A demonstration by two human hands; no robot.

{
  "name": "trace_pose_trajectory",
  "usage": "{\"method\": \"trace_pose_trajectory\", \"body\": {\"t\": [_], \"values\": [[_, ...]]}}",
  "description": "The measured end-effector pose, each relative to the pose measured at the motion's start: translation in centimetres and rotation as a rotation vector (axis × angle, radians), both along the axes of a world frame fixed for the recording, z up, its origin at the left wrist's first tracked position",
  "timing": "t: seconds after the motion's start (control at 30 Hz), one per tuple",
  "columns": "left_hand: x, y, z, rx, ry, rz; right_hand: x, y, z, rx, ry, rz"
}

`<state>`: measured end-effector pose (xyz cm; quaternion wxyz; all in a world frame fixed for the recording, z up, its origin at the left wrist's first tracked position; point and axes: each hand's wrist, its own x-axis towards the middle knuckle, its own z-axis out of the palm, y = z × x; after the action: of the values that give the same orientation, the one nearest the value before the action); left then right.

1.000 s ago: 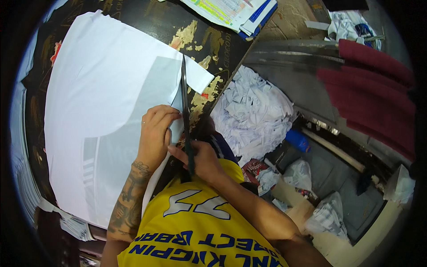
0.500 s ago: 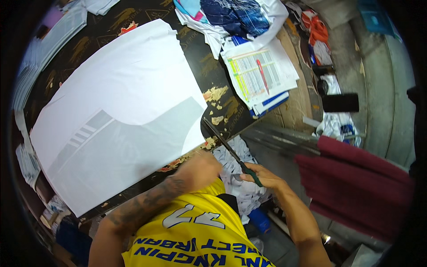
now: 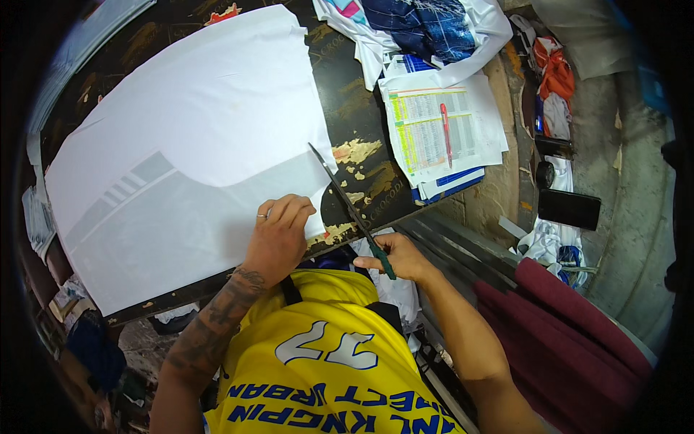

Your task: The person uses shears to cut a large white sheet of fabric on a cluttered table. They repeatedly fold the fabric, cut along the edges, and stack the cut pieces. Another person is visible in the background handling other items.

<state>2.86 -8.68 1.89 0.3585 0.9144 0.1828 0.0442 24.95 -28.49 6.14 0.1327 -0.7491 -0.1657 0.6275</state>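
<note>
A large white fabric piece (image 3: 188,87) with a pale grey shape and stripes lies on the dark, worn tabletop (image 3: 340,108). My left hand (image 3: 278,235) rests near its lower right corner, fingers curled against the fabric and thumb hidden. My right hand (image 3: 396,259), just off the table's front edge, is closed on the green handle of long dark scissors (image 3: 348,201). Their blades slant up-left over the fabric's cut-in right side, with the tip on the white area. Below both hands is the yellow shirt (image 3: 318,304) that I wear, partly covering what is underneath.
At back right lie white and navy garments (image 3: 426,25) and printed sheets (image 3: 412,130) with a red pen (image 3: 446,134). Further right are a black phone (image 3: 569,210), orange cloth (image 3: 555,69) and hanging maroon cloth (image 3: 557,333). Stacked pale sheets (image 3: 54,101) line the left.
My view has swung rightward since a second ago. Over the last half second my left hand has moved up onto the fabric, and the scissors' tip has risen higher along its right side.
</note>
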Motion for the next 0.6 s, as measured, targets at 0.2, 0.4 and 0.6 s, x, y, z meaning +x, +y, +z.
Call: {"method": "trace_pose_trajectory", "body": {"t": [0.2,0.4,0.6], "values": [[0.6,0.0,0.1,0.015,0.011,0.036,-1.8,0.7,-0.4,0.059,-0.008,-0.069],[5.6,6.9,1.2,0.295,-0.005,0.518,5.6,2.1,5.2,-0.088,0.138,0.135],[5.9,-3.9,1.4,0.017,0.001,0.529,18.1,9.8,6.8,-0.067,0.044,0.754]]}}
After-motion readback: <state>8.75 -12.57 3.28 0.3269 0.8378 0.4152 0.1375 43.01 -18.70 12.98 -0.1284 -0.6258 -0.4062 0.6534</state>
